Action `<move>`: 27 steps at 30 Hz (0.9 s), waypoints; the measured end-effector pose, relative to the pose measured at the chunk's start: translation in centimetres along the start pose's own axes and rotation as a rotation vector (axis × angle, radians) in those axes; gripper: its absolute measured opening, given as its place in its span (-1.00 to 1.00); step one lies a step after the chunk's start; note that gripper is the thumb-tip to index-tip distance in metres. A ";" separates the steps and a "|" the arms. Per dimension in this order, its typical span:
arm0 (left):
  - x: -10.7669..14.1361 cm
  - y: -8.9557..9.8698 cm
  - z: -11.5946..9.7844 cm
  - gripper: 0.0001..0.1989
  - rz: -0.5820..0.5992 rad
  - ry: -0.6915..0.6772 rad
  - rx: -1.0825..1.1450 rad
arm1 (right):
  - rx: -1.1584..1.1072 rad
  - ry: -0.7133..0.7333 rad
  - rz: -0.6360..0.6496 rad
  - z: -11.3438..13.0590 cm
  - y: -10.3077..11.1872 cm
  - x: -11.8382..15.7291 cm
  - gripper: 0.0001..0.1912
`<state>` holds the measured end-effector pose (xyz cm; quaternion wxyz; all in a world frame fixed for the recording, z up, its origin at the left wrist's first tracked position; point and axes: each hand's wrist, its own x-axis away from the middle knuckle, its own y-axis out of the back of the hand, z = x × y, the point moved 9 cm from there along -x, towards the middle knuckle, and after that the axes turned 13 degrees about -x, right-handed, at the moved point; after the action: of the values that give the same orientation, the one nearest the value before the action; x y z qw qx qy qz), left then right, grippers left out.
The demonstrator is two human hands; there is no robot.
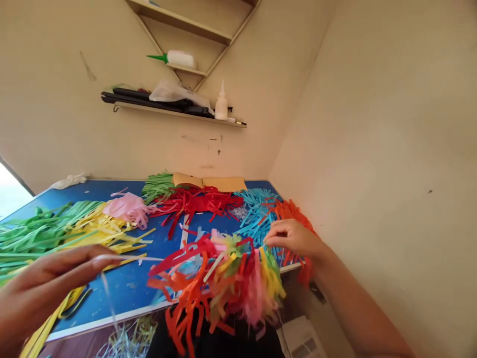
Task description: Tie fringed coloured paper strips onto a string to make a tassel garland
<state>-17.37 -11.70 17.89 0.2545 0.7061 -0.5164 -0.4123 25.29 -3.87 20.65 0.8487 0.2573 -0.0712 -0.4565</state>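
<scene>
A garland of fringed tissue-paper tassels (223, 283) in red, orange, pink, yellow and green hangs at the table's front edge, partly over my dark-clothed lap. At its left end a thin white string (141, 258) runs to my left hand (55, 278). Thumb and forefinger pinch that string, and its loose tail drops below. My right hand (294, 236) is closed in a pinch at the garland's right end, beside a small blue-green bit at the fingertips. Exactly what lies between those right fingertips is partly hidden.
Fringed paper lies across the blue table (126, 293): green (37, 228), yellow (93, 223), pink (128, 209), red (201, 201), light blue (257, 209) and orange (294, 211). An orange-tan folder (223, 184) sits at the back. Wall shelves hold glue bottles (221, 105). Paper shreds (130, 340) lie below.
</scene>
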 end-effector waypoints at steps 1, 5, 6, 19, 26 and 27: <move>-0.3 -0.1 -0.3 -0.61 0.017 0.008 0.021 | 0.040 0.000 -0.052 0.2 0.4 0.4 -0.75; -0.7 -1.4 -6.3 -0.51 -0.019 -0.070 0.080 | 0.077 0.034 -0.057 1.6 -1.1 0.7 -0.73; -0.6 -2.6 -9.1 -0.53 -0.001 -0.123 0.071 | 0.060 0.063 -0.001 2.3 -2.2 0.4 -0.75; -0.1 -17.4 -24.5 -0.63 0.288 -0.409 0.107 | -0.014 0.200 0.069 8.6 -3.2 0.0 -0.78; 0.6 -20.1 -26.2 -0.69 0.422 -0.561 -0.056 | 0.089 0.250 -0.028 9.0 0.0 1.9 -0.83; 0.3 -19.9 -25.9 -0.68 0.418 -0.548 -0.095 | 0.211 0.227 -0.062 8.5 0.7 2.2 -0.85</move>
<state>14.87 -7.04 15.93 0.2175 0.4356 -0.6793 -0.5492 24.02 -8.52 28.01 0.8051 0.3970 -0.0142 -0.4405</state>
